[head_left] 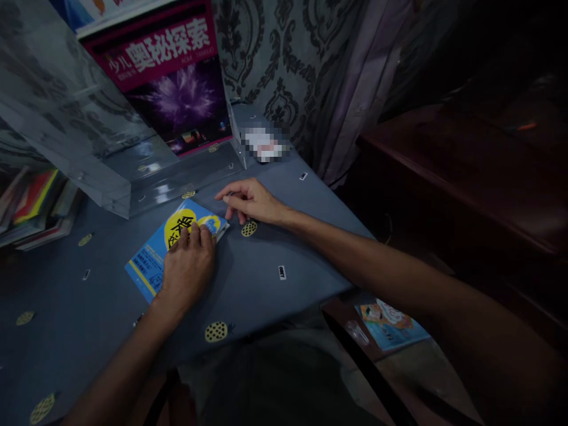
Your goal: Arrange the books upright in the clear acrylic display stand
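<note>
A blue book with a yellow circle and dark Chinese characters on its cover lies flat and slanted on the grey-blue tablecloth. My left hand is closed over its right side, the fingers bent together on the cover and the thumb hidden. Just off the book's far right corner, my right hand hovers low over the cloth. Its fingers are loosely curved and apart, with nothing visible in them.
Behind the book stands a clear acrylic rack holding a purple-and-magenta book. Stacked books lie at the left. A blurred-out item sits by the patterned curtain. Dark wooden furniture stands right; a colourful book lies below the table.
</note>
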{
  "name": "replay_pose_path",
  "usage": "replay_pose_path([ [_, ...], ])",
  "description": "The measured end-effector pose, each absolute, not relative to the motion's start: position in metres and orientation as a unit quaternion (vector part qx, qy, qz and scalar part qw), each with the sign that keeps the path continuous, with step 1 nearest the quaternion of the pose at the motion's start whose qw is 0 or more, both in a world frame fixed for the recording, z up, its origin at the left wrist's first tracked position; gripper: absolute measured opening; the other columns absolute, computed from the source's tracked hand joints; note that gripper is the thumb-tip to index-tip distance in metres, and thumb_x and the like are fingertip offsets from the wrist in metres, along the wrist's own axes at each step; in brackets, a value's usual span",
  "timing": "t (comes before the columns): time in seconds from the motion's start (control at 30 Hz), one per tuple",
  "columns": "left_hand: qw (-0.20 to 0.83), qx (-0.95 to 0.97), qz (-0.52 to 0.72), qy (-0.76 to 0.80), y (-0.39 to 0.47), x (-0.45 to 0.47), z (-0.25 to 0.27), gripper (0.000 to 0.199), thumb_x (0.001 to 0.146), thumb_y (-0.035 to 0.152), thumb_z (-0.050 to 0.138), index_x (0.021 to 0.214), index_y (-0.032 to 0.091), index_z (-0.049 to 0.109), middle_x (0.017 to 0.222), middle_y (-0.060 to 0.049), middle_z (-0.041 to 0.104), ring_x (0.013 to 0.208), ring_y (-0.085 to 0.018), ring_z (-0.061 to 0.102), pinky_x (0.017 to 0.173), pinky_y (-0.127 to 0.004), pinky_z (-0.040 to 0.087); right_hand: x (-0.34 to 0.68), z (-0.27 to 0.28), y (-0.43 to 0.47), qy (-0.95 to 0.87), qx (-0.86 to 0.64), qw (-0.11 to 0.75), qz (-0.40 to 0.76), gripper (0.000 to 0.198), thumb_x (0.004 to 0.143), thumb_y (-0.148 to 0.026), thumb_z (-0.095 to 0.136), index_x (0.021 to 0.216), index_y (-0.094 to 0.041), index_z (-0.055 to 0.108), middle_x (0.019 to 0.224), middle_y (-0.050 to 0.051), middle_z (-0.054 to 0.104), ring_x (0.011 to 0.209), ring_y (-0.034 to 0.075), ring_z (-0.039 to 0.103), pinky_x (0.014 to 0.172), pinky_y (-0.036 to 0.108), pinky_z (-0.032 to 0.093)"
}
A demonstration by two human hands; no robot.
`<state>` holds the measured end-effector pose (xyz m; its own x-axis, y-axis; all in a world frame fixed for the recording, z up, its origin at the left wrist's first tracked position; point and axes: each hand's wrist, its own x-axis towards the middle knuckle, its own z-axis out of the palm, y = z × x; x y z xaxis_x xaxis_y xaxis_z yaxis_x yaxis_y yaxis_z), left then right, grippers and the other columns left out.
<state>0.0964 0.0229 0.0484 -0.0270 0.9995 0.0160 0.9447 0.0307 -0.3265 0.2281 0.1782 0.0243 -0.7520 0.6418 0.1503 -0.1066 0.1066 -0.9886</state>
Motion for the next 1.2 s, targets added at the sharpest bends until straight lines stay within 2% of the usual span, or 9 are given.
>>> replay_pose_path([
  [0.33,0.142,-0.687,0.126,-0.701,0.023,0.099,0.047,0.043,0.106,0.022,0.031,0.128,0.001,0.061,0.136,-0.029,0.062,0.123,-0.041,0.063,0.085,-0.047,0.06,0.228,0.02,0.175,-0.757,-0.202,0.248,0.57,0.023,0.093,-0.012,0.054,0.107,-0.013,0.073,0.063,-0.004,0.069,0.04,0.004,0.051,0.041,0.013,0.041],
  [0.57,0.152,-0.686,0.119,-0.702,0.021,0.1,0.041,0.044,0.106,0.024,0.031,0.131,0.001,0.059,0.139,-0.03,0.061,0.125,-0.041,0.062,0.09,-0.049,0.058,0.227,0.017,0.173,-0.776,-0.22,0.242,0.539,0.027,0.092,-0.013,0.053,0.11,-0.013,0.074,0.065,-0.003,0.069,0.042,0.006,0.052,0.046,0.018,0.044],
  [0.67,0.117,-0.689,0.079,-0.711,0.019,0.091,0.042,0.043,0.105,0.028,0.037,0.133,0.004,0.059,0.141,-0.028,0.059,0.129,-0.04,0.06,0.097,-0.052,0.056,0.227,0.015,0.172,-0.78,-0.216,0.239,0.536,0.028,0.091,-0.015,0.053,0.11,-0.013,0.073,0.066,-0.002,0.07,0.047,0.008,0.058,0.05,0.019,0.047],
  [0.77,0.046,-0.73,0.023,-0.682,0.01,0.066,0.05,0.044,0.104,0.034,0.042,0.136,0.01,0.06,0.143,-0.021,0.061,0.135,-0.033,0.057,0.108,-0.048,0.051,0.227,0.014,0.17,-0.792,-0.209,0.246,0.518,0.029,0.09,-0.017,0.053,0.108,-0.013,0.075,0.066,0.0,0.07,0.057,0.012,0.065,0.057,0.022,0.05],
  [0.87,-0.044,-0.756,-0.022,-0.653,-0.01,0.028,0.061,0.05,0.107,0.043,0.031,0.136,0.017,0.062,0.146,-0.012,0.061,0.137,-0.025,0.055,0.115,-0.044,0.046,0.228,0.015,0.168,-0.818,-0.206,0.26,0.47,0.026,0.089,-0.021,0.056,0.102,-0.014,0.077,0.065,0.001,0.07,0.061,0.014,0.065,0.06,0.024,0.048],
  [0.93,-0.073,-0.735,-0.039,-0.673,-0.03,0.002,0.068,0.058,0.106,0.053,0.026,0.136,0.019,0.063,0.149,-0.012,0.059,0.137,-0.025,0.056,0.116,-0.044,0.045,0.228,0.016,0.168,-0.833,-0.21,0.264,0.438,0.024,0.089,-0.025,0.057,0.097,-0.015,0.078,0.067,0.002,0.072,0.061,0.014,0.064,0.06,0.025,0.046],
  [1.07,-0.121,-0.712,-0.035,-0.69,-0.069,-0.029,0.071,0.072,0.095,0.074,0.039,0.142,0.023,0.059,0.159,-0.012,0.047,0.144,-0.029,0.048,0.119,-0.047,0.041,0.229,0.013,0.168,-0.848,-0.214,0.275,0.398,0.027,0.091,-0.029,0.058,0.1,-0.017,0.079,0.079,0.004,0.077,0.069,0.017,0.067,0.065,0.027,0.049],
  [1.2,-0.106,-0.731,-0.029,-0.673,-0.087,-0.03,0.061,0.076,0.091,0.075,0.049,0.149,0.025,0.053,0.162,-0.013,0.042,0.15,-0.03,0.039,0.122,-0.052,0.034,0.226,0.009,0.169,-0.858,-0.201,0.27,0.387,0.027,0.089,-0.027,0.06,0.107,-0.02,0.079,0.105,0.007,0.08,0.094,0.023,0.073,0.081,0.034,0.055],
])
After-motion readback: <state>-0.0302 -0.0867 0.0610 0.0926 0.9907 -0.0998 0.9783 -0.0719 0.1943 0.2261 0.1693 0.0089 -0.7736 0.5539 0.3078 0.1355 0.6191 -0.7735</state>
